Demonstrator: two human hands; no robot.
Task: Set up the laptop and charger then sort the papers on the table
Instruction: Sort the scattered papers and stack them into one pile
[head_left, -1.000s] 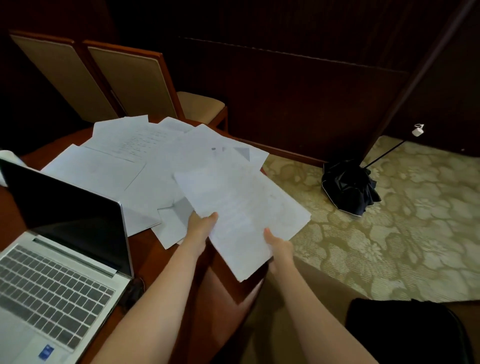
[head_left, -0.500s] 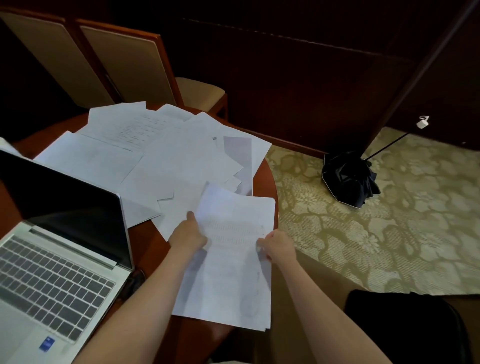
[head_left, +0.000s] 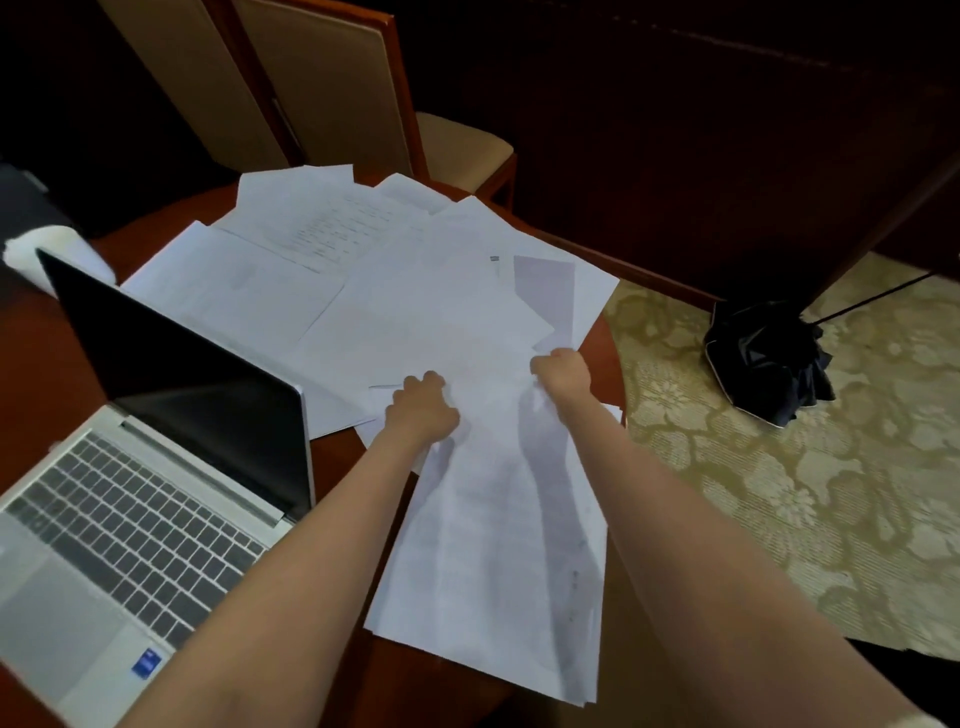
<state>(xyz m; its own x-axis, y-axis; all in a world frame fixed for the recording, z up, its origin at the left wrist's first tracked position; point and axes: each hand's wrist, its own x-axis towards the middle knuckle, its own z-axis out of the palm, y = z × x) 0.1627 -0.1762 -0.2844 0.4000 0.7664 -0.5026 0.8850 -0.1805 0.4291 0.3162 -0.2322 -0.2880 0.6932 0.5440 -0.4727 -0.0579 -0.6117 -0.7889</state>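
Paper stack (head_left: 498, 545), gripped by left hand (head_left: 422, 410), right hand (head_left: 562, 373)

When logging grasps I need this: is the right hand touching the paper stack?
Touching. The head view shows the right hand gripping the far edge of the paper stack.

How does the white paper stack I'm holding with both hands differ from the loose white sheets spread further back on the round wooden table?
The held white paper stack is gathered with edges roughly aligned; the loose white sheets lie fanned at differing angles. The stack is gripped at its far end by the left hand and right hand; most loose sheets lie untouched. Both are white paper on the round wooden table.
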